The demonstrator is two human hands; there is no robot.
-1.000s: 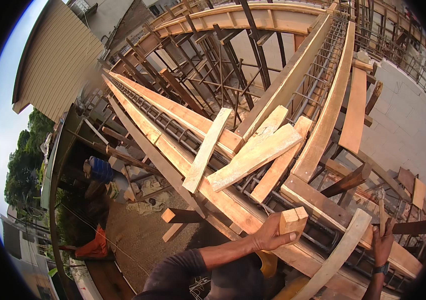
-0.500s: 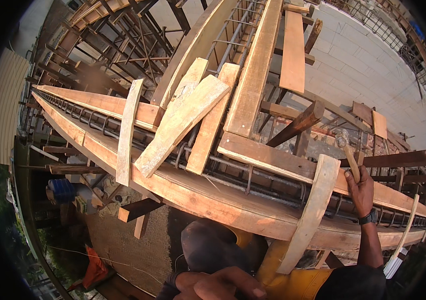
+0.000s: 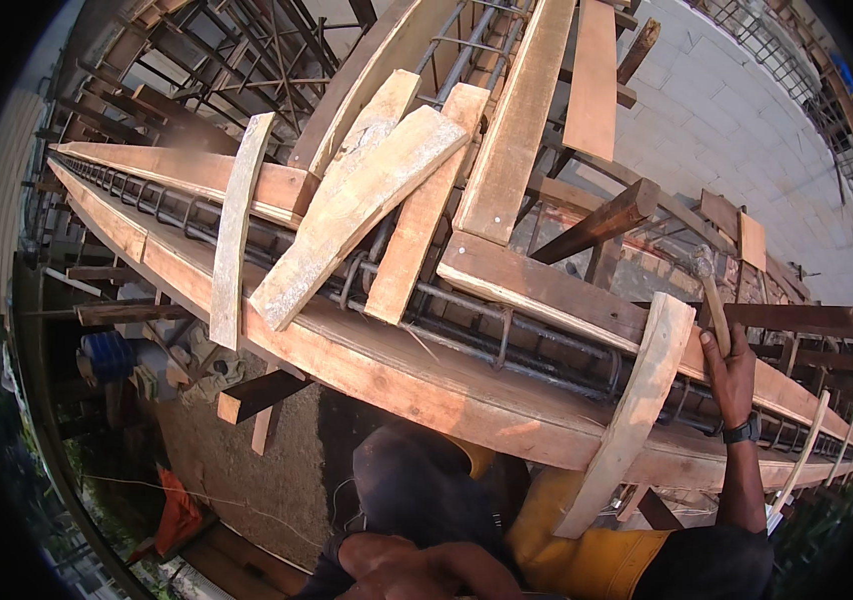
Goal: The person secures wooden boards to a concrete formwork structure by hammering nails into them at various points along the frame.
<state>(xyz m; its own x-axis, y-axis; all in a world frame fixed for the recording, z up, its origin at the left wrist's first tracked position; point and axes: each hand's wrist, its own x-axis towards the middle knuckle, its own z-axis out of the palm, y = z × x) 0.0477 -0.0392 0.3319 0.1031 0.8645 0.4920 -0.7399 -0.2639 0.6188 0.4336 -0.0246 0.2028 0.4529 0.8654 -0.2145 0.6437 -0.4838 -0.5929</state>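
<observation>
My right hand point(image 3: 734, 380), with a dark watch on its wrist, is closed round the wooden handle of a hammer point(image 3: 715, 305). The hammer stands upright, head up, beside the far board of a long timber beam form point(image 3: 467, 400). Just left of this hand a pale wooden strip point(image 3: 627, 415) lies across the form. Low in the middle, my bent left arm point(image 3: 387, 570) crosses in front of me; its fingers cannot be made out. Inside the form runs a steel rebar cage point(image 3: 502, 340).
Several loose planks point(image 3: 362, 215) lie over the junction where a second form point(image 3: 517, 130) branches away. A thin slat point(image 3: 239, 235) bridges the form at left. Timber props point(image 3: 602, 225) and a block wall point(image 3: 727, 130) stand beyond. An orange cloth point(image 3: 177, 515) hangs below.
The view has shifted slightly, so the form and planks sit higher and a little to the left. My right hand keeps its grip on the hammer.
</observation>
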